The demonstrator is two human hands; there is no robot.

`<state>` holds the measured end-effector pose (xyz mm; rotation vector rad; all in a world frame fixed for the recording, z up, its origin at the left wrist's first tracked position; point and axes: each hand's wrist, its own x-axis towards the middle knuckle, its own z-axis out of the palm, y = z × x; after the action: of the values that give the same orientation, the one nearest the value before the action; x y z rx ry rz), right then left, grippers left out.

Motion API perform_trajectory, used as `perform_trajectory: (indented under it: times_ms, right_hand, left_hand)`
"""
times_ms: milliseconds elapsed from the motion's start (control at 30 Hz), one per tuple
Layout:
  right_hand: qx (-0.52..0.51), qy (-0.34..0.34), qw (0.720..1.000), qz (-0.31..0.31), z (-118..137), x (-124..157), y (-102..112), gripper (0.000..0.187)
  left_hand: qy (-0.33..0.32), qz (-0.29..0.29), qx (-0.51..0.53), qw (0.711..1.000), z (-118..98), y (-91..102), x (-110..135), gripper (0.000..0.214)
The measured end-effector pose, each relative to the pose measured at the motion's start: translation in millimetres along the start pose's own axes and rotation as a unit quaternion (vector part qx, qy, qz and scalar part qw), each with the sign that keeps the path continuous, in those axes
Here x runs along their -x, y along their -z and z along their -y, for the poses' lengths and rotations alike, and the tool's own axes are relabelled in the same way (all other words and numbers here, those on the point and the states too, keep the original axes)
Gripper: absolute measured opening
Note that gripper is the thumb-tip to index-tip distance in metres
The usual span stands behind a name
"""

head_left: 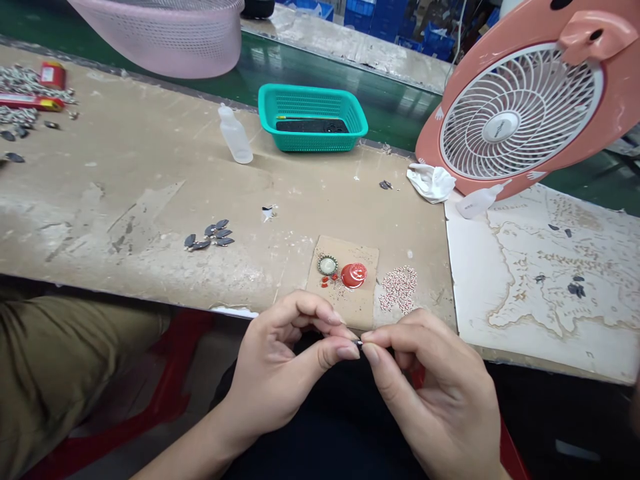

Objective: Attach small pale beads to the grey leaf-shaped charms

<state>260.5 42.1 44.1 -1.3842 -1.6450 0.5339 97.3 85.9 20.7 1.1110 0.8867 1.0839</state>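
Observation:
Just off the table's front edge, my left hand (291,370) pinches a small dark piece with a pale tip (358,343) between thumb and fingers. The thumb and forefinger of my right hand (434,387) are closed at its pale end; most of the piece is hidden by fingertips. Beyond the hands lies a cardboard square (361,311), bearing a bottle cap (327,265), a glossy red domed object (354,275) and a few red bits (325,283). Many tiny red-and-white pieces (399,289) are heaped to the right of the cardboard.
Dark leaf-shaped pieces (211,235) lie left. Farther back stand a white squeeze bottle (235,135), a green basket (313,142) and a pink basket (200,57). A coral fan (434,143), white cloth (431,183) and printed map sheet (473,280) are right. Another person's leg (75,360) is left.

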Motion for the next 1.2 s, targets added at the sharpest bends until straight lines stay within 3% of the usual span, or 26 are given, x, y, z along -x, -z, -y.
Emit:
perform_trajectory:
  times_ms: [600, 800, 933, 1200]
  right_hand:
    - [-0.049, -0.003, 0.998, 0.029, -6, 7, -2, 0.015]
    - [-0.061, -0.023, 0.998, -0.009, -8, 10, -3, 0.015]
    - [-0.063, -0.013, 0.998, -0.02, -8, 11, -4, 0.016]
    - [-0.066, 0.009, 0.998, -0.024, -6, 13, -7, 0.014]
  left_hand:
    - [-0.018, -0.01, -0.004, 1.0, 4, -3.8, 8, 0.03]
    - [-0.003, 0.017, 0.006, 1.0, 6, 1.6, 5, 0.032]
    - [-0.039, 0.036, -0.069, 0.996, 5, 3.9, 5, 0.013]
    - [-0.096, 0.053, -0.115, 0.987, 6, 1.9, 8, 0.014]
